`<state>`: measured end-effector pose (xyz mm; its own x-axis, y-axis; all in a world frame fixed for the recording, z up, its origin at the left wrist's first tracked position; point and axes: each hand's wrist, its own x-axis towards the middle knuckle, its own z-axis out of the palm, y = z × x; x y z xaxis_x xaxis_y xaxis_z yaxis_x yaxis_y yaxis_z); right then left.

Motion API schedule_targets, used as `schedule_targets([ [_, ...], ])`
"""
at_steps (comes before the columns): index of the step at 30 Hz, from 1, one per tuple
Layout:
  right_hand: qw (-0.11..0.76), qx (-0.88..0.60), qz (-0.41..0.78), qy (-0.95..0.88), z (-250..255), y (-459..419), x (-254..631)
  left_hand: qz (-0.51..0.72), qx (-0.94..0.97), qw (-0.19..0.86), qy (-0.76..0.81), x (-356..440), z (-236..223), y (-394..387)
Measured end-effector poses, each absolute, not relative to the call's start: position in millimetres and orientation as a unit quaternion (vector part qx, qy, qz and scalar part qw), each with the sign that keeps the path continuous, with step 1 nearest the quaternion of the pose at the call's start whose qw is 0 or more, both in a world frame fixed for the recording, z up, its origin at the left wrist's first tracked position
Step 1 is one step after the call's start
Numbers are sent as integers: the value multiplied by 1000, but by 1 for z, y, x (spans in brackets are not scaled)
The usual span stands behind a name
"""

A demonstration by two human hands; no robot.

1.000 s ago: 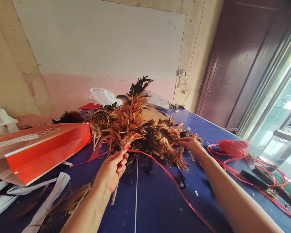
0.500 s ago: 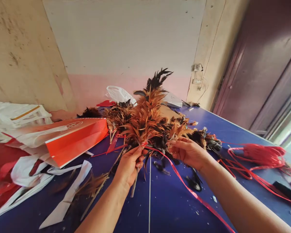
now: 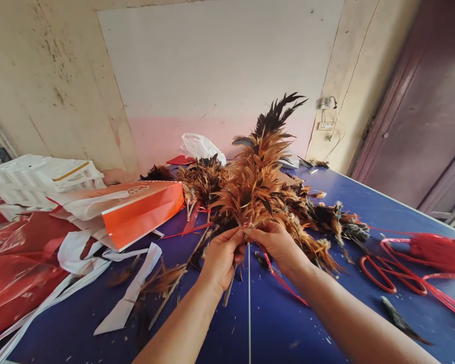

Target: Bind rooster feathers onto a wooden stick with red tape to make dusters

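A tall feather duster [image 3: 252, 187], brown with black tips, leans away from me, its stick pointing back toward me. My left hand [image 3: 223, 257] is closed round the stick just below the lowest feathers. At that same spot the fingertips of my right hand [image 3: 276, 248] pinch feathers against the base, mostly hidden by the fingers. The two hands' fingertips meet there. Red plastic ribbon [image 3: 284, 287] runs from the binding, under my right hand, down to the right. A bare bit of the stick [image 3: 229, 289] sticks out below my left hand.
Loose feathers [image 3: 318, 250] lie right of the duster on the blue table [image 3: 284, 338], with another feather bundle [image 3: 205, 182] behind left. An orange paper bag [image 3: 144, 215], red plastic bag [image 3: 26, 268] and white strip [image 3: 131, 290] lie left. A red ribbon coil [image 3: 434, 253] sits right.
My right hand has moved from the loose feathers left to the duster's base, joining my left hand. The view has shifted left, and the ribbon now hangs partly behind my right arm.
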<state>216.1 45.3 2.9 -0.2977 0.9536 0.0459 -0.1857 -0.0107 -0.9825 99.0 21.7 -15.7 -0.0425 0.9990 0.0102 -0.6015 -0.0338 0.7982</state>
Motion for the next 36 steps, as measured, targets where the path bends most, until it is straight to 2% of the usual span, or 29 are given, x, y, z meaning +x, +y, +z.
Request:
schedule_targets([
  [7,461,-346,645,-502,5,41,214,645,321,617,317,98,-17,22],
  [20,517,-351,512,-589,7,43,220,645,404,556,333,100,-21,20],
  [26,528,-314,522,-592,9,44,224,621,498,487,360,101,-19,17],
  [32,462,-399,480,-630,0,49,223,642,513,403,402,99,-24,19],
  [36,413,-428,376,-711,0,48,223,662,511,334,435,93,-23,22],
])
